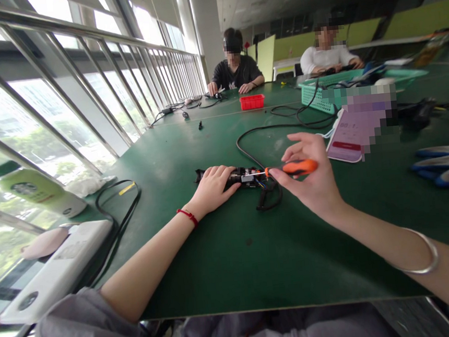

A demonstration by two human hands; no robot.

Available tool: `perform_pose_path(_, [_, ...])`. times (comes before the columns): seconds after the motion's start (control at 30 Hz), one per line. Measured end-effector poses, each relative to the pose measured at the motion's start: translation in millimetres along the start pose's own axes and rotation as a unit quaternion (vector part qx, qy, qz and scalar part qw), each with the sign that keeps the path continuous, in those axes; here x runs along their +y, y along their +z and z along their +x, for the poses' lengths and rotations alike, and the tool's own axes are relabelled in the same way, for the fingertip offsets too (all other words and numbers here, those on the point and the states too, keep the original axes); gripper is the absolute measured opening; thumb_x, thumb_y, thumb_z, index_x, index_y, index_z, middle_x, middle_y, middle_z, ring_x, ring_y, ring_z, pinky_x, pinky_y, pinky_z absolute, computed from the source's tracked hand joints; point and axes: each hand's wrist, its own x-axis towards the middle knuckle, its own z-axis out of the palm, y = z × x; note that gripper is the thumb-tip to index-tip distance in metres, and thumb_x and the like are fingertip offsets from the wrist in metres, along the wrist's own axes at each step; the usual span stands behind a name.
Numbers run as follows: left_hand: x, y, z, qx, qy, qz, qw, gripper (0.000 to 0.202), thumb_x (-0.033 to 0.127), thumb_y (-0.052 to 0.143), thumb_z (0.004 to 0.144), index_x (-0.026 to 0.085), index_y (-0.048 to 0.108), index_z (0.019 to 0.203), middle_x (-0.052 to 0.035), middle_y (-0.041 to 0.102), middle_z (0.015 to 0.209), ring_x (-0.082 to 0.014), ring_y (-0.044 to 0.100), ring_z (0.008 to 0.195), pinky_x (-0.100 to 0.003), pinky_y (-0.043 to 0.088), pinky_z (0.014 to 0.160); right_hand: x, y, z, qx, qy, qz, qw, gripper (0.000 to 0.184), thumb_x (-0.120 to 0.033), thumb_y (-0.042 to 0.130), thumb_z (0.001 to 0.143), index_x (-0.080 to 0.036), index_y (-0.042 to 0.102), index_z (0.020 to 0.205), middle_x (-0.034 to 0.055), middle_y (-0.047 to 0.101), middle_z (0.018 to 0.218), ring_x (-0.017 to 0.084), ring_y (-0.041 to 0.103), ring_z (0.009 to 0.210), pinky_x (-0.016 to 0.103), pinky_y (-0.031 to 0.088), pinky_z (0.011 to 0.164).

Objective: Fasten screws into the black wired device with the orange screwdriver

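My left hand (213,187) lies curled over a small black electronic device (244,177) with exposed wires, pressing it to the green table (232,252). My right hand (310,175) pinches an orange-handled screwdriver (299,167), whose metal tip points left into the device. A black cable (248,148) loops away from the device toward the back of the table. A red cord circles my left wrist and a silver bangle my right forearm.
A phone (353,133) lies right of my hand, blue-and-white gloves (446,167) at far right. A red box (252,101) and a green basket (322,94) sit farther back. Two people sit at the far end. White devices (56,272) and cables lie by the window railing at left.
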Motion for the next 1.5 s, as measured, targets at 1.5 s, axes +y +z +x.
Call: perform_pose_path(1.5, [-11, -16.9, -1, -0.064, -0.003, 0.056, 0.996, 0.041, 0.04, 0.038, 0.092, 0.016, 0.047, 0.124, -0.0093, 0.06, 0.112, -0.0229, 0.057, 0.1, -0.035, 0.042, 0.089, 1, -10, 6, -0.068, -0.019, -0.011, 0.997, 0.044, -0.022, 0.063, 0.07, -0.019, 0.047, 0.111, -0.0006, 0.057, 0.078, 0.015, 0.059, 0.072, 0.03, 0.047, 0.071])
